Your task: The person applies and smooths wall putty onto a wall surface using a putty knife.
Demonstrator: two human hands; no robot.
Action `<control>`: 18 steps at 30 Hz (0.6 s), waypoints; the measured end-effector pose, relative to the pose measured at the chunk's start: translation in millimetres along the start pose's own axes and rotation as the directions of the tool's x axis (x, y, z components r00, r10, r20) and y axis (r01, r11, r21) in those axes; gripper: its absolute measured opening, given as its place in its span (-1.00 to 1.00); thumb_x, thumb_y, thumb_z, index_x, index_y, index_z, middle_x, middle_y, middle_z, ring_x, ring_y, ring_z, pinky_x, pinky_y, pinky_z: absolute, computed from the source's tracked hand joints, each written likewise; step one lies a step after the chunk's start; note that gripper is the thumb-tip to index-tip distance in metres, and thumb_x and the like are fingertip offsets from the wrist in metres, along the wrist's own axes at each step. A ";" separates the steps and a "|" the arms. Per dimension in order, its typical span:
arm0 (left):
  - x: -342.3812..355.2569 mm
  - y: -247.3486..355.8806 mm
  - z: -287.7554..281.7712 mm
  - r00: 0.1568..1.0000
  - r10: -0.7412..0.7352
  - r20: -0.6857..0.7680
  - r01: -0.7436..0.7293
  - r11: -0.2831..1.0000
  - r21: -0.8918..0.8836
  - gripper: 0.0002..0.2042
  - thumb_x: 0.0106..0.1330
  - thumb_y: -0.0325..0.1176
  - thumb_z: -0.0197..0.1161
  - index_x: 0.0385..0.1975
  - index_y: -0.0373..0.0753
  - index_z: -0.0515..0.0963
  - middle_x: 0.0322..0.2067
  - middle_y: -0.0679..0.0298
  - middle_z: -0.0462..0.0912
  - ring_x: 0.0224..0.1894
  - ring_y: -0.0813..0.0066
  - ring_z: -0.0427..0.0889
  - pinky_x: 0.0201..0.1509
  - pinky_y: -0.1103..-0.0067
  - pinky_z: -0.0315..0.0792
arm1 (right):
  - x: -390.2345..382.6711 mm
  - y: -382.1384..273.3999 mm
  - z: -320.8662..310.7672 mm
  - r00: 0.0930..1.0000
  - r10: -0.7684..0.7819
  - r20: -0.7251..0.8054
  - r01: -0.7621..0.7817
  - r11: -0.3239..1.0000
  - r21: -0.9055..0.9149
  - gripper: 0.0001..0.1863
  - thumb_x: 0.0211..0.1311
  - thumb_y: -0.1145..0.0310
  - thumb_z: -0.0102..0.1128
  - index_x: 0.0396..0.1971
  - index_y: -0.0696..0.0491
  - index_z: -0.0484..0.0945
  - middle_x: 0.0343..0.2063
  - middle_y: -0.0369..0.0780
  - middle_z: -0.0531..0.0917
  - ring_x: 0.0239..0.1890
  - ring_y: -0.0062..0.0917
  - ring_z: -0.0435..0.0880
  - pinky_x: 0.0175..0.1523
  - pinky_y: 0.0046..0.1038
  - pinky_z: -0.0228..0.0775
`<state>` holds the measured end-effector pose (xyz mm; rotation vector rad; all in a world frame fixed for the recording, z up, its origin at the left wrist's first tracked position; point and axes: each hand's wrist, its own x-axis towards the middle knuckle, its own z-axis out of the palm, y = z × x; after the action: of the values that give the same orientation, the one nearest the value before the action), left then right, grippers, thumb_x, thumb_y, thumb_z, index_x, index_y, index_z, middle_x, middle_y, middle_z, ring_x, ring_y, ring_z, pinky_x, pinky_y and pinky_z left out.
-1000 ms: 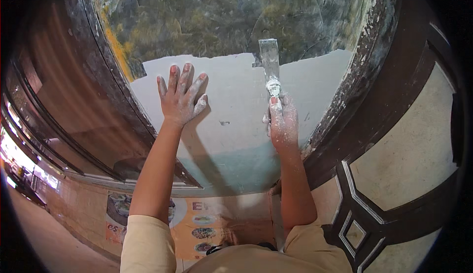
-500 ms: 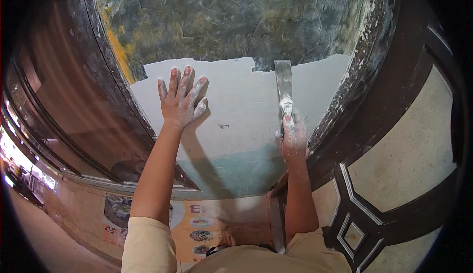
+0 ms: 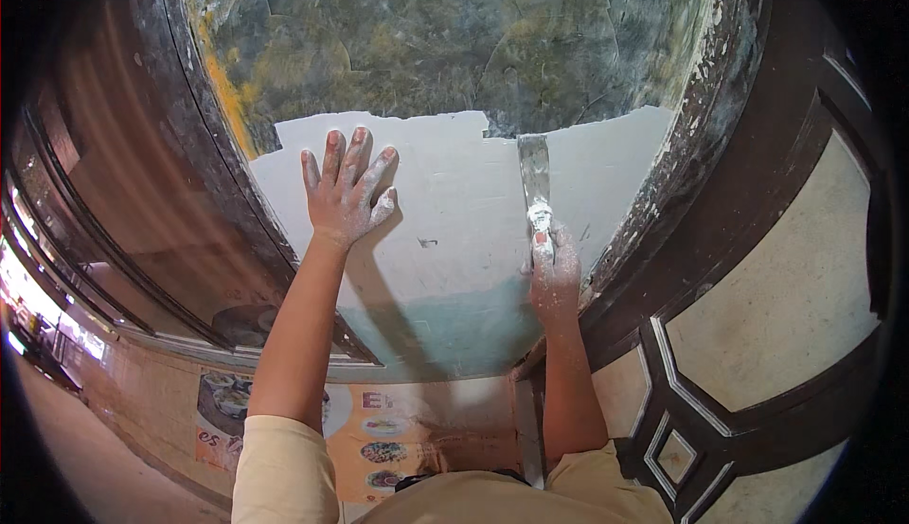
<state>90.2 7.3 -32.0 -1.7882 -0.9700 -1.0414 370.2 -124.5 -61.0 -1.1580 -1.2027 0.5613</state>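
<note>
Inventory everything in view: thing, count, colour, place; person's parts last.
Scraper: one, grey-bladed, right of centre, over the wall
Wall: one, dark mottled above, white midway, teal below; centre
Worn posts: two, dark, pale-flecked, flanking the wall
Barred panel: one, brown, left
Panelled woodwork: one, dark brown, pale panels, right
Printed sheet: one, mainly orange, below the wall
Floor: one, tan, lower left
Shirt: one, pale yellow, bottom
Left hand: one, white-smeared, spread on wall
Right hand: one, white-smeared, gripping scraper

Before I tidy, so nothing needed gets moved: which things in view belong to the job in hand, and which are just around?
Part of the job:
putty knife, in the right hand
white wall area, left hand spread on it

Just around:
panelled door, at right
printed orange sheet, lower down
</note>
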 end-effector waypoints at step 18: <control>1.2 -1.7 -4.8 0.999 0.044 0.008 -0.044 0.999 0.025 -0.44 -0.02 -0.01 0.25 0.10 0.18 0.48 0.34 0.20 0.19 0.45 0.08 -0.06 0.35 -0.12 -0.25 | 3.5 -5.3 32.0 0.997 -0.077 0.026 0.078 0.996 -0.041 -0.68 0.36 0.19 -0.07 -0.12 0.15 0.42 -0.54 -0.20 0.48 -0.53 -0.51 0.53 -0.33 -0.41 0.38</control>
<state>87.8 3.7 -28.9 -1.7864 -0.9401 -0.9912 340.8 -111.1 -56.9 -1.1379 -1.2797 0.4947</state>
